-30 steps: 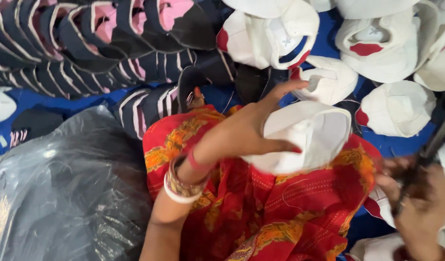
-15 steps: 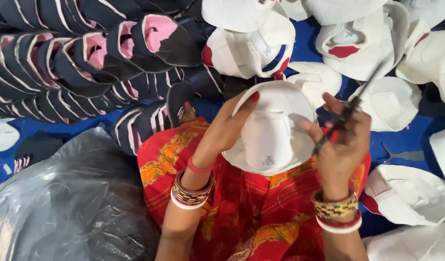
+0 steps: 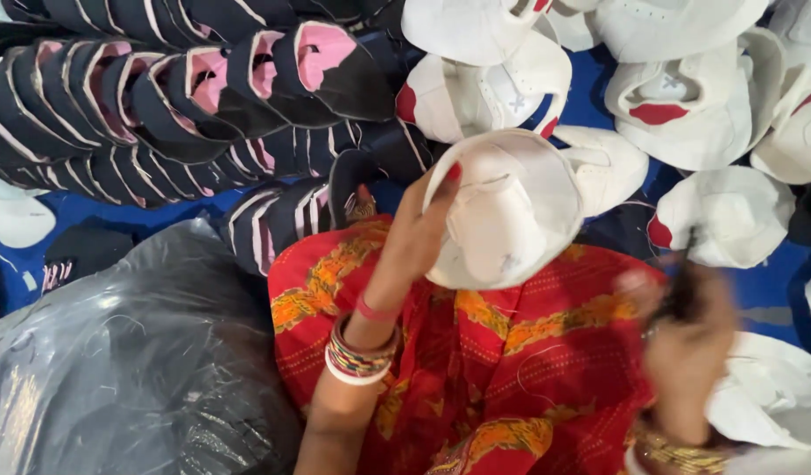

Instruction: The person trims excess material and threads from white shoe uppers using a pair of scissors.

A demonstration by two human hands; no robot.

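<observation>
Though it keeps a rounded shape, the white shoe upper (image 3: 502, 211) looks light and soft, a thin stitched shell that would probably crumple under a hard squeeze and flop if pinched at one corner. It is held up over the lap, above the red patterned cloth (image 3: 476, 378), with the left hand (image 3: 418, 233) closed on its left rim, the thumb lying along the edge. That firmer stitched rim seems the best place to grip, since the middle panel would likely buckle. The right hand (image 3: 687, 352) is blurred at the lower right, apart from the upper; it seems to hold a dark slim tool (image 3: 682, 286), but I cannot tell its grip. More white uppers (image 3: 731, 215) lie around, dark pink-lined ones (image 3: 203, 97) are stacked at left, and a black plastic bag (image 3: 115, 369) sits beside the lap.
</observation>
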